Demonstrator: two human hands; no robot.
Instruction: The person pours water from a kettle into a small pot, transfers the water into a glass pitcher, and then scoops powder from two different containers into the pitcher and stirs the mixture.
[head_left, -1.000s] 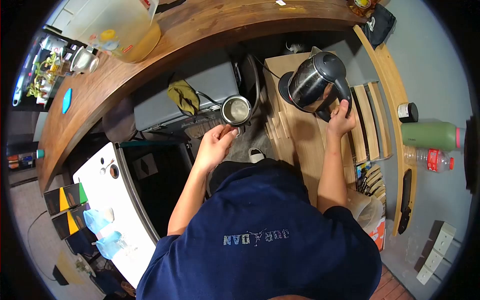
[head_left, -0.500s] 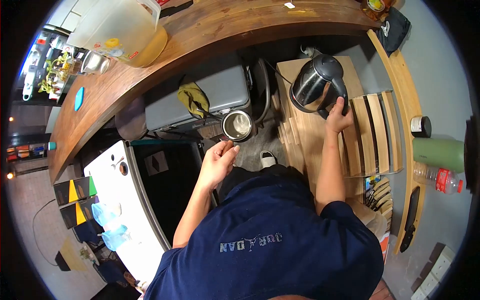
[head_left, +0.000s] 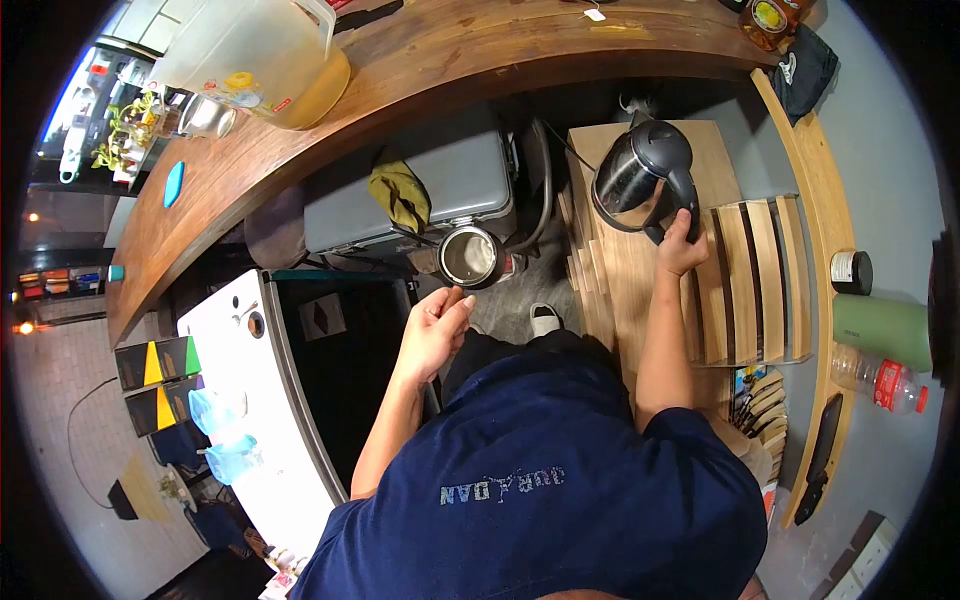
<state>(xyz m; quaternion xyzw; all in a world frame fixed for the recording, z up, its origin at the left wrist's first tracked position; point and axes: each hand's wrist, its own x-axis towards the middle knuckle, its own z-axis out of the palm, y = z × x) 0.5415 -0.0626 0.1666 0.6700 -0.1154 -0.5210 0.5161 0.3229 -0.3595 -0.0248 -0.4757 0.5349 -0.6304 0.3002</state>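
My left hand is closed, thumb and fingers pinched together, right at the near side of a round steel cup with a dark outer wall. The cup's mouth faces up and its inside looks pale and shiny; the grip itself is largely hidden. On the right, my right hand is wrapped round the handle of a black and steel electric kettle. The kettle stands upright on a light wooden top, its lid shut.
A grey metal case with an olive cloth bag lies beyond the cup. Across the back curves a brown wooden counter bearing a plastic pitcher. At left stands a white-topped cabinet. A green bottle sits on the right ledge.
The view has shifted slightly. My left hand and the cup have moved a little left and nearer against the background. The kettle keeps its place under my right hand.
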